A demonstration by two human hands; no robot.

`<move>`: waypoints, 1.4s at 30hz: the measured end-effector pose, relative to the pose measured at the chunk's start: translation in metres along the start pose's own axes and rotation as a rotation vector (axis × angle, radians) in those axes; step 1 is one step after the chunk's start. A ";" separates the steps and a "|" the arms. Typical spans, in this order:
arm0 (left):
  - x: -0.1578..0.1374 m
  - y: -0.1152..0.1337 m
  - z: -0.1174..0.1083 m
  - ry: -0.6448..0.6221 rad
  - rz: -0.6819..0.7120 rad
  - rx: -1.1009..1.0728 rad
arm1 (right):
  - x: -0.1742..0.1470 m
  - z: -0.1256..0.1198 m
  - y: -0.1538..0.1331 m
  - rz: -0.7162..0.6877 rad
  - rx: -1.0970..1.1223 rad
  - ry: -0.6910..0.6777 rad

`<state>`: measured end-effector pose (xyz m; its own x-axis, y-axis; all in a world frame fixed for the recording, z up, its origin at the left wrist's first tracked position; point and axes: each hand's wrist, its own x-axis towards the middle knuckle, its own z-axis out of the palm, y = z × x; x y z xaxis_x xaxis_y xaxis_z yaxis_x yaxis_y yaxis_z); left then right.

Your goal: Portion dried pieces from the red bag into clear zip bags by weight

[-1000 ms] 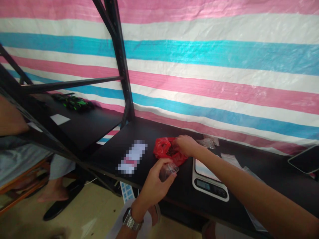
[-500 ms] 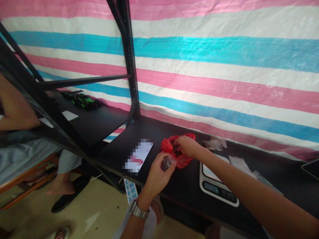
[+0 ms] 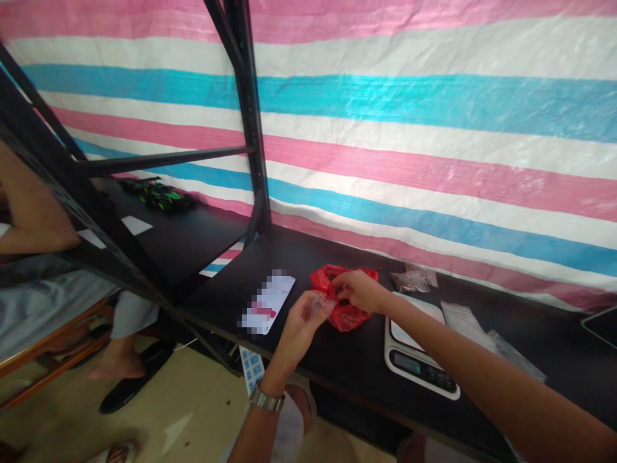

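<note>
My left hand, with a metal watch on its wrist, is closed round a small clear plastic bag at the near left side of a red plastic bag. The red bag lies crumpled and spread on the black table, its dark contents mostly hidden. My right hand reaches over the red bag. Its fingertips are pinched together at the mouth of the clear bag; what they hold, if anything, is too small to make out.
Right of the red bag stands a white digital scale. Small filled bags lie behind it, flat clear bags beside it. A lit phone is at left. A black metal frame rises behind; another person's arm shows far left.
My right hand has come out of the red bag and moved slightly left and nearer, to the clear bag. My left hand has tilted and risen slightly towards it.
</note>
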<state>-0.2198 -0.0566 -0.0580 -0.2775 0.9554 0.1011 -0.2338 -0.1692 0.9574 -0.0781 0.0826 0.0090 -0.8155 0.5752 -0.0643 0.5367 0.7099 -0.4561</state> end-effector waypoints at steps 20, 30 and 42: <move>-0.013 0.014 0.001 0.375 0.343 0.456 | -0.033 0.006 0.021 0.081 0.616 0.251; -0.034 0.028 0.037 0.302 0.531 0.707 | -0.097 -0.049 -0.029 -0.087 0.692 0.265; -0.032 0.015 0.081 0.107 0.485 0.703 | -0.146 -0.065 -0.037 -0.185 -0.089 0.291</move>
<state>-0.1392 -0.0706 -0.0256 -0.2923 0.7825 0.5498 0.5546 -0.3296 0.7641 0.0355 -0.0015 0.0928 -0.8119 0.5158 0.2735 0.4125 0.8383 -0.3565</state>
